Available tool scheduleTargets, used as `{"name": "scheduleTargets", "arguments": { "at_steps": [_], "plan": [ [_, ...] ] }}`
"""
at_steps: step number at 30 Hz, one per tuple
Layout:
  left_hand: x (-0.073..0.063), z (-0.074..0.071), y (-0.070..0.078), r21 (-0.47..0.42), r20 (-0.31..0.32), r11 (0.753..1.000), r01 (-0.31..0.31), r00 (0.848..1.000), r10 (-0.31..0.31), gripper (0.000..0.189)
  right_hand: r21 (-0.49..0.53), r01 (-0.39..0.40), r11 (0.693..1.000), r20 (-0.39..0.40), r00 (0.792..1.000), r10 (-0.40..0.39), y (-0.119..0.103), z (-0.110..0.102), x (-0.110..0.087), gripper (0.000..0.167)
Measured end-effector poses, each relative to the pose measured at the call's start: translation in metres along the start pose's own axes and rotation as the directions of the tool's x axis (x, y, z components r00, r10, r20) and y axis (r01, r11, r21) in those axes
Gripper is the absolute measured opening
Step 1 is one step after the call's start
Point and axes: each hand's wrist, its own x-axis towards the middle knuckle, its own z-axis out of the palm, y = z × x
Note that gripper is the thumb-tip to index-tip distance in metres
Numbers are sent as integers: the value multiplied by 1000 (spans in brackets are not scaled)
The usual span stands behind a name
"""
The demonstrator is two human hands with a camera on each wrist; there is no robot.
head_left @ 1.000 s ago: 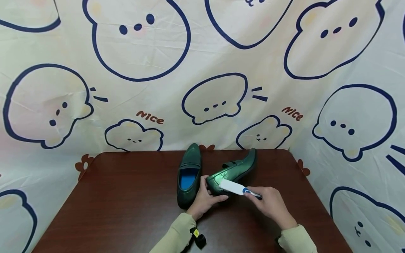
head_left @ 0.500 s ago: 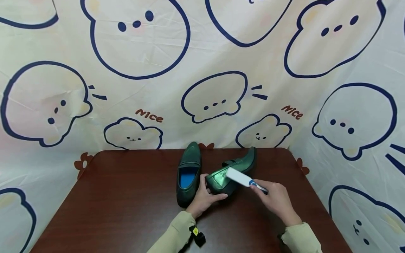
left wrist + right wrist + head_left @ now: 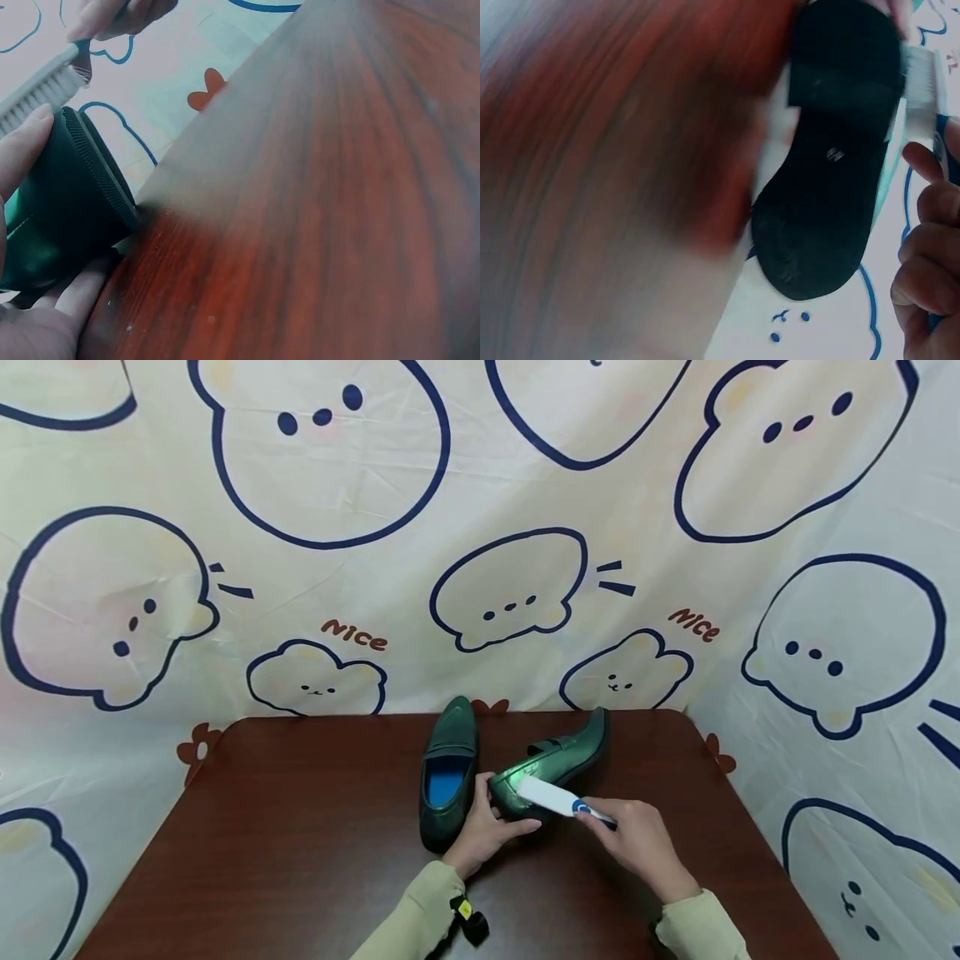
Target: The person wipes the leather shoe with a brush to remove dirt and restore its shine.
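Observation:
A shiny green loafer [image 3: 558,764] lies tipped on its side, its toe pointing to the far right. My left hand [image 3: 483,835] grips it round the heel, thumb on the near side. My right hand [image 3: 637,839] holds a white brush [image 3: 551,796] by its dark blue handle. The brush head lies against the loafer's side near the heel, and its pale bristles show in the left wrist view. In the right wrist view the loafer's black sole [image 3: 832,150] faces the camera. A second green loafer [image 3: 453,743] with a blue insole stands upright just left of my left hand.
The brown wooden table [image 3: 300,827] reaches back to a pale cloth backdrop [image 3: 510,502] printed with cartoon bears. Both shoe toes come close to the table's far edge. A black strap [image 3: 471,922] is on my left wrist.
My right hand slid the brush along the loafer's side toward the toe, then back toward the heel. The left hand and both loafers stay in place.

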Motion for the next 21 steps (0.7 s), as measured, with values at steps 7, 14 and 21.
{"name": "scheduleTargets", "arguments": {
  "at_steps": [7, 14, 21],
  "plan": [
    [0, -2, 0, 5, 3, 1000, -8, 1000, 8, 88, -49, -123, 991, -110, 987, 117, 25, -11, -1, 34],
    [-1, -1, 1, 4, 6, 1000, -5, 1000, 5, 86, -32, -93, 995, -119, 989, 88, 17, -16, -2, 32],
    [-1, 1, 1, 6, -2, 1000, -2, 1000, 2, 85, 17, 40, 999, -41, 998, -39, -8, -5, -2, 28]
  ]
}}
